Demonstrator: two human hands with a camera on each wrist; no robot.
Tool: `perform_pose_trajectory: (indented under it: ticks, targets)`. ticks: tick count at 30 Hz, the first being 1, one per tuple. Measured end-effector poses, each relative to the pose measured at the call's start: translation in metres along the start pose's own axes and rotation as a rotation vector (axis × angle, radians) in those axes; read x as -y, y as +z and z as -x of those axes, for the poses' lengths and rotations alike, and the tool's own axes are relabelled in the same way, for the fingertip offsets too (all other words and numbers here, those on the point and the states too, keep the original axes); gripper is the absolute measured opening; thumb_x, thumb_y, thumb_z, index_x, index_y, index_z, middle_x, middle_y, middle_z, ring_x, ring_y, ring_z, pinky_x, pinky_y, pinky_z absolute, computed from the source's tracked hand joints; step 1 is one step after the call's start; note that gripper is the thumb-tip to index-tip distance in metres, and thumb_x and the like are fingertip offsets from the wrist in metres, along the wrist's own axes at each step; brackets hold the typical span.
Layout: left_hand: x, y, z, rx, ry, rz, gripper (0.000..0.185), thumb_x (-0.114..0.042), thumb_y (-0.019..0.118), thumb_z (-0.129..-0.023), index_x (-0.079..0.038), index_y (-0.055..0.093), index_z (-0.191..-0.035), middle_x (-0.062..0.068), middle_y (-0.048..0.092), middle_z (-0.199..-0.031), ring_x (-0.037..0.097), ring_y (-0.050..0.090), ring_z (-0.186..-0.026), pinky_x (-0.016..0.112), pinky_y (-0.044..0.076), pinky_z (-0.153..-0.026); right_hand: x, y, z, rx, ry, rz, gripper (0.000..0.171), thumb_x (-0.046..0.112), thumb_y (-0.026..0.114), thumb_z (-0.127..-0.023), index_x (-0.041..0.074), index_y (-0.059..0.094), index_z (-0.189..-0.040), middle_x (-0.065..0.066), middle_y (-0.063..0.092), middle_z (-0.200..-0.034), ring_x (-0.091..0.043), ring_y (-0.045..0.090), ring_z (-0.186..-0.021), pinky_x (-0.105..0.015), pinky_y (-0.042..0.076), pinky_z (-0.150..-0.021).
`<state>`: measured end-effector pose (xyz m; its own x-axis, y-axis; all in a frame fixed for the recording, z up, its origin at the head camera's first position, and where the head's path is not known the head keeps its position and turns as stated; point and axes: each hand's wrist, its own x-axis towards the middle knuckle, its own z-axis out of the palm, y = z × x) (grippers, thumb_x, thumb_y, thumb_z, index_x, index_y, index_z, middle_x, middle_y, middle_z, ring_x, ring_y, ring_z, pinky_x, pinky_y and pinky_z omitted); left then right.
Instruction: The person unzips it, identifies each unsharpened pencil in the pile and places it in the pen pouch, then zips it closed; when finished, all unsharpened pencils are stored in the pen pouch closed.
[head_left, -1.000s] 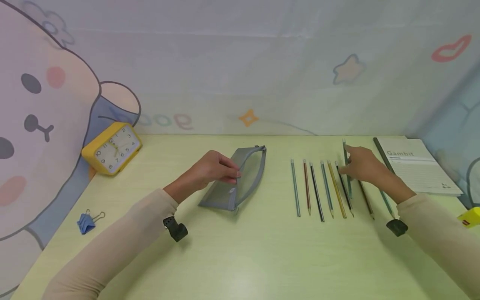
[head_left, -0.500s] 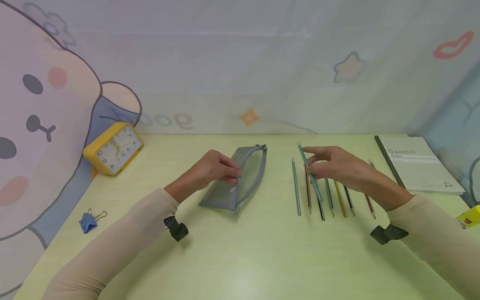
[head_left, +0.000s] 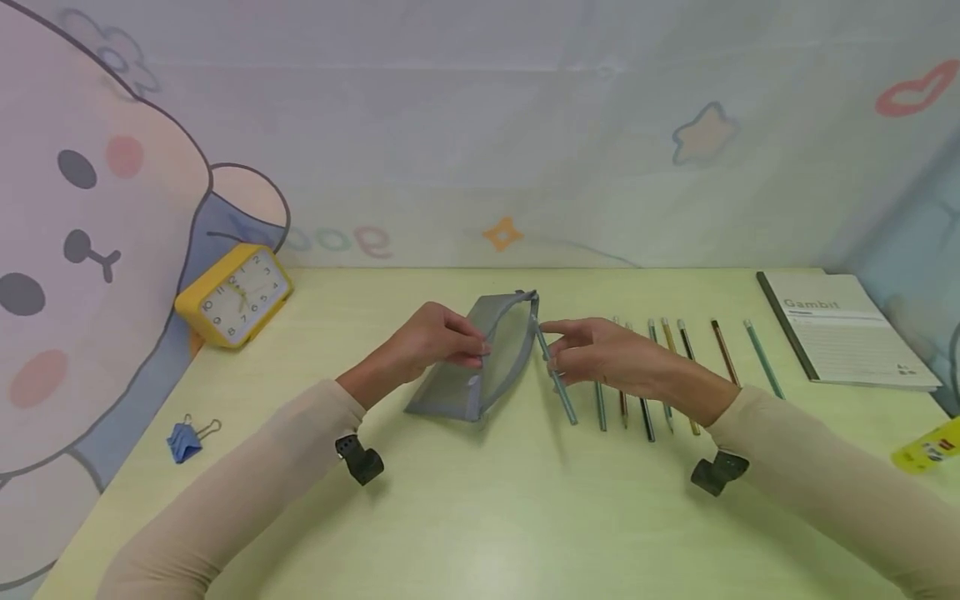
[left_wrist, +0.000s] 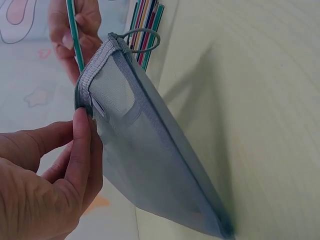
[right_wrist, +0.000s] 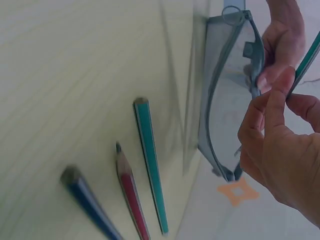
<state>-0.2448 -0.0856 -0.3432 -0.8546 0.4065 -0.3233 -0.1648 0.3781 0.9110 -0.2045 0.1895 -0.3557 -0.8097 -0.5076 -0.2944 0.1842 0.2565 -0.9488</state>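
The person's left hand point(head_left: 438, 342) pinches the upper edge of a grey mesh pencil case point(head_left: 480, 362), thumb and fingers closed on the rim near the zip, so that the case stands tilted up on the pale green desk point(head_left: 480, 517) with its mouth gaping a little. The right hand point(head_left: 600, 358) is just to the right of the case, fingers curled round a teal pencil point(head_left: 555, 375) that it holds slantwise, the upper end right at the open end of the case by the zip pull, the lower end pointing down toward the person; I cannot tell whether the tip is inside the opening or only against it. In the left wrist view the same pencil point(left_wrist: 75, 35) shows behind the rim of the case point(left_wrist: 150, 150), with the fingers of the other hand around it. Behind the right hand lies a row of pencils point(head_left: 675, 367) side by side on the desk, partly hidden by the wrist, with two more set a little apart to the right. Farther right lies a notebook point(head_left: 847, 333). At the left of the desk stands a yellow alarm clock point(head_left: 234, 293), and nearer the front edge lies a blue binder clip point(head_left: 183, 440).
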Motion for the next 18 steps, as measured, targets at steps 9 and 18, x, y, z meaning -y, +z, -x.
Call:
perform_pose_trajectory:
  ticks: [9,18]
  targets:
    - [0.001,0.006,-0.002,-0.004,0.004,0.017,0.025,-0.001,0.073,-0.090,0.009,0.072,-0.113,0.018,0.074,-0.105,0.006,0.072,-0.065,0.049,0.058,-0.100,-0.004,0.028,-0.042,-0.011,-0.023,-0.058,0.083,0.005,0.061,-0.096,0.000,0.009,-0.161,-0.025,0.053,-0.133,-0.018,0.070,-0.095,-0.034,0.062,-0.094]
    - [0.000,0.008,-0.004,0.009,0.021,0.032,0.022,0.001,0.072,-0.091,0.010,0.073,-0.111,0.021,0.073,-0.111,0.007,0.073,-0.066,0.042,0.062,-0.093,-0.001,0.041,-0.062,-0.145,0.029,-0.086,0.090,-0.001,0.061,-0.095,0.000,0.001,-0.161,-0.017,0.064,-0.113,-0.015,0.073,-0.078,-0.030,0.064,-0.086]
